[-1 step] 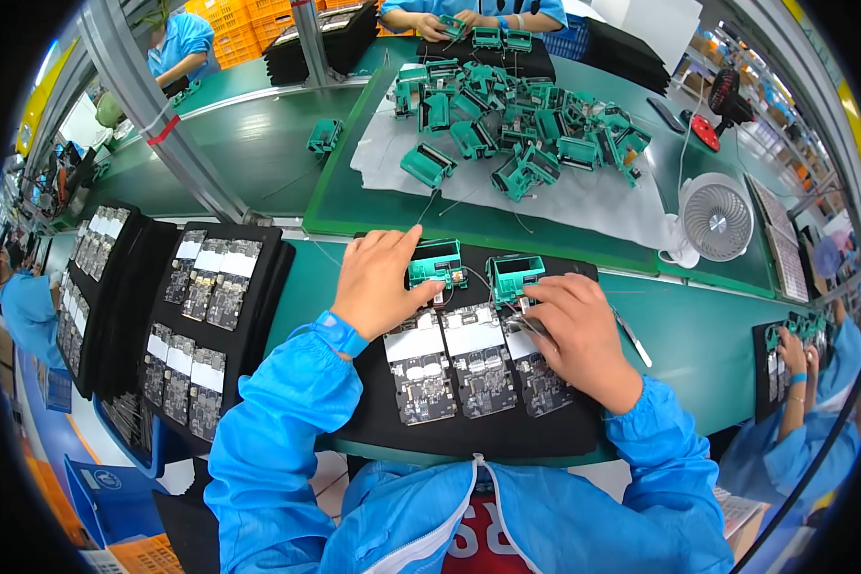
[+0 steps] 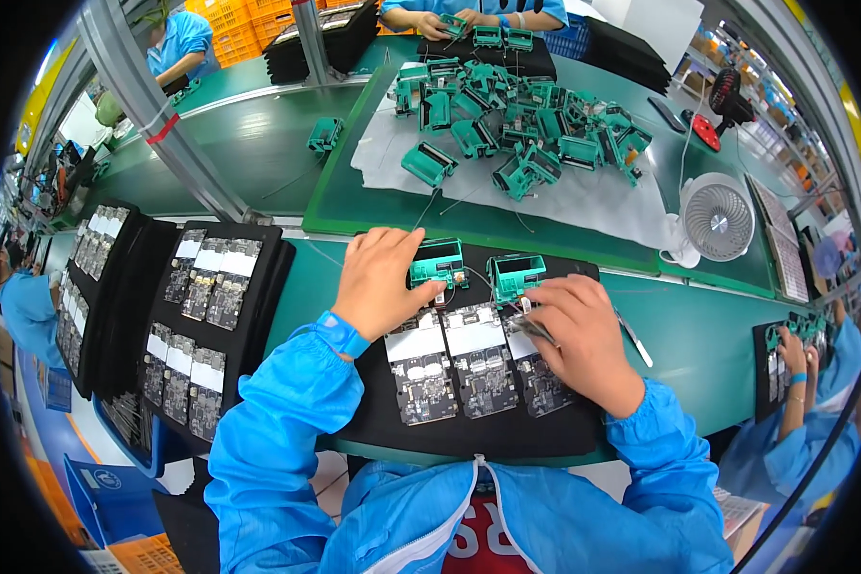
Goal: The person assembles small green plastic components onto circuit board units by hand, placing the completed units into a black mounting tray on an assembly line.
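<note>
As I stand by the bench, the person's left hand [image 2: 383,282] is curved, its thumb and forefinger gripping the left green housing [image 2: 440,266] at its left end. Between the hands, just right of that one, sits the right green housing [image 2: 515,277], with a thin wire [image 2: 481,277] arching near both. Closer to the body, three circuit boards [image 2: 485,373] lie side by side on a black pad [image 2: 584,435]. The right hand [image 2: 584,335] bends its fingers over the right housing's lower corner; I cannot tell whether they pinch anything. A slim metal tool [image 2: 633,340] rests just to its right. To do this well, I'd judge, the left hand should steady its housing without squeezing, while the right fingertips make small moves and keep the wire slack, clear of the boards.

Low and well to the left of the left hand, a blue bin [image 2: 151,469] holds dark, thin pieces. Far beyond that hand stand orange crates [image 2: 222,14], their contents unclear. Ahead of both hands, a green tray [image 2: 340,215] bears a white sheet [image 2: 383,158] and a heap of similar green housings [image 2: 517,115].
</note>
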Demonstrator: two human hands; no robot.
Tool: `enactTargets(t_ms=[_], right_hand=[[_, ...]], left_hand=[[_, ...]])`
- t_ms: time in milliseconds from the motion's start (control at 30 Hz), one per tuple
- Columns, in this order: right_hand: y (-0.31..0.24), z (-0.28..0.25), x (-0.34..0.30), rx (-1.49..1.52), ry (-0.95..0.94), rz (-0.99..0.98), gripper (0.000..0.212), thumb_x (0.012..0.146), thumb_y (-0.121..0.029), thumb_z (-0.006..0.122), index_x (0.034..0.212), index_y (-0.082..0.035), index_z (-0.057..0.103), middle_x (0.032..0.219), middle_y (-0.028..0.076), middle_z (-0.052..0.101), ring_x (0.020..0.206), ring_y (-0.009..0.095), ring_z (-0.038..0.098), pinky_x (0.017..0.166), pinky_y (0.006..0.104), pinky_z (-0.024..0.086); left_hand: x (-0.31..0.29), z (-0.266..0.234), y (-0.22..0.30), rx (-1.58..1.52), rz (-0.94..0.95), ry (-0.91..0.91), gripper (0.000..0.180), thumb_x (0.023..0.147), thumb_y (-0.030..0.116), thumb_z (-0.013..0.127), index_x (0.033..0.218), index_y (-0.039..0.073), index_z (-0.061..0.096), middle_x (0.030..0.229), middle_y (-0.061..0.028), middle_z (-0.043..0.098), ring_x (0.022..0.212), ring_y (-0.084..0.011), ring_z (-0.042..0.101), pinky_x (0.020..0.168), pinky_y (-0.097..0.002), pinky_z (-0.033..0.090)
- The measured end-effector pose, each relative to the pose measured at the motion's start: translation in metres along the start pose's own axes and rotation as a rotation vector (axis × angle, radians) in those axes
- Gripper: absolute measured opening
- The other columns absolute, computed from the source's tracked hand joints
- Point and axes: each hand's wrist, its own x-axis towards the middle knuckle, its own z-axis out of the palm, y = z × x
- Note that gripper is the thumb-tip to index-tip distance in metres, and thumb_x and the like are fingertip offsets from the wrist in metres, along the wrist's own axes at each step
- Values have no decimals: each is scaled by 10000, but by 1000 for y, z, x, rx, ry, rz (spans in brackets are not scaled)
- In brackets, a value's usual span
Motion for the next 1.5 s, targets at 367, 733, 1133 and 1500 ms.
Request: enactTargets(t_ms=[367,733,1133,1500], right_hand=[[-32,19,18,376,-365,-27,276,804,-168,791,941,12,631,1282,232,594,1298,398,517,1122,510,417],[-38,27,-16,465,-337,-41,323,700,-105,838,954,-56,645,1298,152,634,1285,340,574,1144,549,411],[-38,31,-18,489,-307,-3,369,660,-87,853,970,-75,653,1309,120,644,1294,315,584,1145,545,418],[-35,30,-16,487,-315,-4,305,701,-91,827,956,-64,663,1300,119,642,1271,313,594,1146,512,428]], left_hand=[[-3,25,58,-942,-315,23,640,858,9,724,1410,88,410,1233,-126,572,1072,-188,611,892,-332,534],[-11,37,47,-950,-407,-32,723,819,-72,755,1438,137,444,1308,-94,543,1070,-200,608,830,-331,546],[-17,38,49,-865,-356,5,700,791,-81,757,1403,105,474,1334,-125,547,1087,-249,612,907,-349,530],[-15,37,58,-669,-238,1,704,826,-92,732,1431,103,430,1296,-126,526,1070,-245,606,902,-347,527]])
